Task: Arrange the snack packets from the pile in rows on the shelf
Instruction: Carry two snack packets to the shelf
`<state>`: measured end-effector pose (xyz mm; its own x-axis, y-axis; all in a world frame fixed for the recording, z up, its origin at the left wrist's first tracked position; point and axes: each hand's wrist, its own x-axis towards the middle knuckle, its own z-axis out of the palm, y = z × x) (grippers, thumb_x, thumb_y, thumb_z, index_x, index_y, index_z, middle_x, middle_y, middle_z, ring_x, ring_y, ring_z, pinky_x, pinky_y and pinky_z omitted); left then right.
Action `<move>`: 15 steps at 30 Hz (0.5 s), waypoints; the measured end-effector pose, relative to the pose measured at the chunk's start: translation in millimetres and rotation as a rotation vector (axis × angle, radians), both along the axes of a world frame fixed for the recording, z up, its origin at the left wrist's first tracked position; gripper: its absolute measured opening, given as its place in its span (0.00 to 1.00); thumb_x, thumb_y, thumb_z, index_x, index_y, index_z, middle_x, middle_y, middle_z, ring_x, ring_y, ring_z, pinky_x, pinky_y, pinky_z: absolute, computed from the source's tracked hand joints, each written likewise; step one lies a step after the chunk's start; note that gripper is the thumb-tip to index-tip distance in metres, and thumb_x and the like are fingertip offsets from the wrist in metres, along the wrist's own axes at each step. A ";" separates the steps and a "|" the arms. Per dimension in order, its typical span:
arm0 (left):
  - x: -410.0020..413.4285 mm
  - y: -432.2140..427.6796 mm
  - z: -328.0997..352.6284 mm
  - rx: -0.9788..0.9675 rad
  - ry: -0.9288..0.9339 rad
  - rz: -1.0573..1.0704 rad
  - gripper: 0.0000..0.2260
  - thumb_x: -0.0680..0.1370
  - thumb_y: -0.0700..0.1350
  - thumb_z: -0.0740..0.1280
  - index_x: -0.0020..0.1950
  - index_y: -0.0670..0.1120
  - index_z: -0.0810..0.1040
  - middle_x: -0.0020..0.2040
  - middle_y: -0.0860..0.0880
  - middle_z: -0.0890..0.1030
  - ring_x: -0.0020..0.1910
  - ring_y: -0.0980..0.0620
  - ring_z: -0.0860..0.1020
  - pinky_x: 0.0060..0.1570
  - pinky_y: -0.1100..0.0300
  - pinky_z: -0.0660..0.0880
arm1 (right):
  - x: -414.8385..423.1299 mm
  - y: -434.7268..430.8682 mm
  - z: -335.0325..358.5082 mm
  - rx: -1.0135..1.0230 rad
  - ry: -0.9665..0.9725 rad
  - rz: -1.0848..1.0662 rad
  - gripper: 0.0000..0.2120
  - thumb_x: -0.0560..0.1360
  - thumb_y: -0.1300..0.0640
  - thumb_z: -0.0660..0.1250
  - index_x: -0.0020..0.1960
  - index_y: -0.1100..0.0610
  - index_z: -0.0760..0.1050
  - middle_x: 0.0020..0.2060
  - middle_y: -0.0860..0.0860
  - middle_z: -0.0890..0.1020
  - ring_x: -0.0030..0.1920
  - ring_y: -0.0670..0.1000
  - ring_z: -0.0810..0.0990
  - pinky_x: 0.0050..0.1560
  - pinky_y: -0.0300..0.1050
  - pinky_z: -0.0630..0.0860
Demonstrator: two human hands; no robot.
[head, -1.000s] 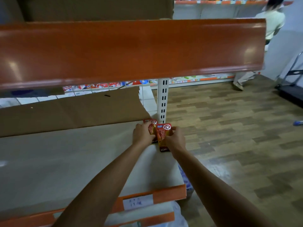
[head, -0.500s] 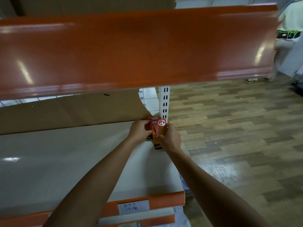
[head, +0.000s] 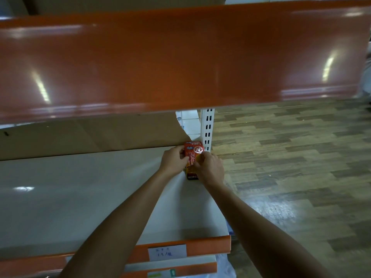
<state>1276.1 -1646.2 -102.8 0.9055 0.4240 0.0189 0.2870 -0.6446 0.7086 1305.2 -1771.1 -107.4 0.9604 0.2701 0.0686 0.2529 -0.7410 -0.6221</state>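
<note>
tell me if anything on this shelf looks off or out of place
The cardboard sheet behind the shelf ends in an uneven curved edge short of the white upright, leaving a gap. The snack packets, held between the left hand and right hand, look tidy in the back right corner.

The snack packets (head: 193, 157) stand at the far right corner of the shelf (head: 80, 197), just before the slotted upright (head: 207, 127). The left hand (head: 173, 161) holds them on their left, the right hand (head: 210, 169) on their right. A cardboard sheet (head: 90, 135) lines the back, left of the packets. An upper shelf (head: 160, 57) hangs overhead. A price label (head: 167, 251) sits on the front edge, a lower shelf (head: 170, 267) beneath. The floor (head: 301, 157) lies to the right.
</note>
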 end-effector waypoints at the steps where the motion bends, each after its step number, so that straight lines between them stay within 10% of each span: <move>1: -0.4 -0.5 -0.2 -0.006 -0.004 0.006 0.18 0.76 0.42 0.68 0.66 0.47 0.76 0.58 0.48 0.82 0.56 0.51 0.80 0.58 0.60 0.74 | -0.2 0.2 0.9 0.000 0.000 0.001 0.14 0.76 0.51 0.64 0.56 0.58 0.75 0.52 0.56 0.78 0.52 0.56 0.74 0.53 0.47 0.69; 15: -6.9 -6.2 2.0 0.027 0.006 0.034 0.16 0.77 0.45 0.67 0.65 0.47 0.76 0.57 0.48 0.82 0.56 0.49 0.79 0.57 0.55 0.75 | 1.6 -3.2 -1.0 0.059 0.035 -0.011 0.19 0.76 0.49 0.66 0.64 0.54 0.73 0.55 0.56 0.76 0.57 0.56 0.74 0.55 0.48 0.70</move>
